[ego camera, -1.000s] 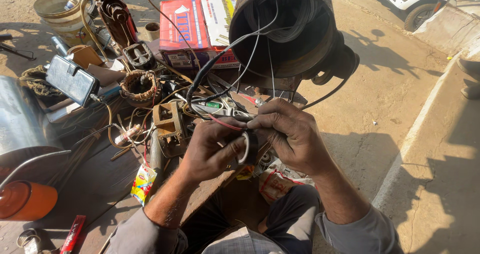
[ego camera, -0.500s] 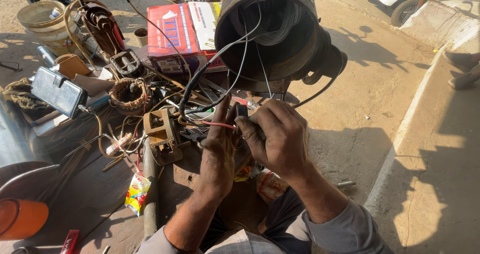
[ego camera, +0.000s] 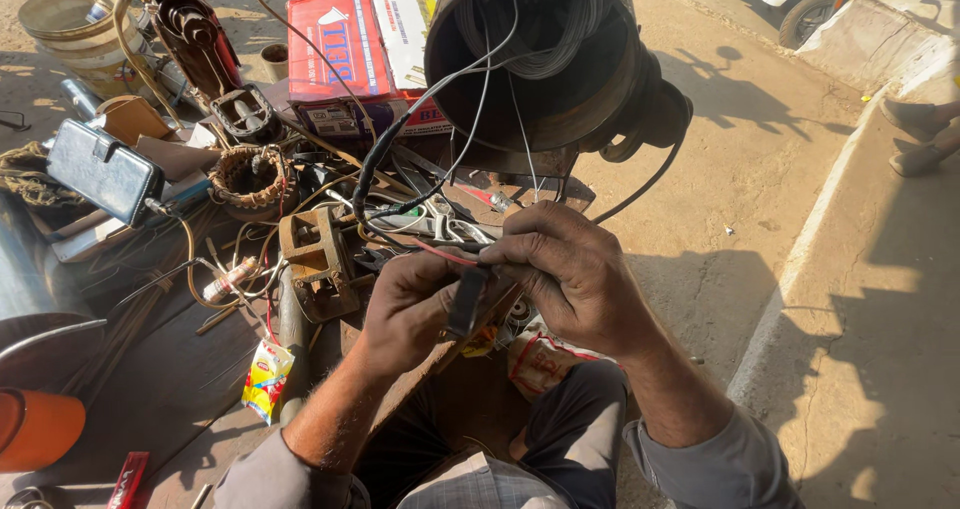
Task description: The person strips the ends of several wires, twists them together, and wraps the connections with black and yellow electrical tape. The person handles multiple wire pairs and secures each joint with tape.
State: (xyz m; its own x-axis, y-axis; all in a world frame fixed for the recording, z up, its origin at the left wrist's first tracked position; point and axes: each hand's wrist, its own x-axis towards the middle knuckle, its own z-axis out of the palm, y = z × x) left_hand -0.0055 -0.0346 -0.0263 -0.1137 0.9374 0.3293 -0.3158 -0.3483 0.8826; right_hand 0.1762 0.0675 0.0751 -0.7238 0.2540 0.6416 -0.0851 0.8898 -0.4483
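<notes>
Head view: over the last second the two hands draw closer together and turn, so that a small dark rectangular part (ego camera: 466, 301), hidden between the palms a moment ago, now shows edge-on between them. The left hand (ego camera: 405, 309) is closed around its near end, fingers curled under; the right hand (ego camera: 572, 274) is closed over its far end, thumb and fingertips pinching where a thin red wire (ego camera: 440, 253) meets it. That shift suggests the work is now at the wire joint itself rather than at sorting the leads (a judgement only).

The part is black, flat-sided and narrow, held just above the person's lap, near the middle of the scene, with grey and white wires (ego camera: 480, 99) running from it up into the big dark motor housing (ego camera: 535, 54) at the far side. To the left lie a rusty metal bracket (ego camera: 315, 259), a coil of copper winding (ego camera: 245, 174), a black wallet case (ego camera: 105, 174) and a red carton (ego camera: 335, 44) on the ground.
</notes>
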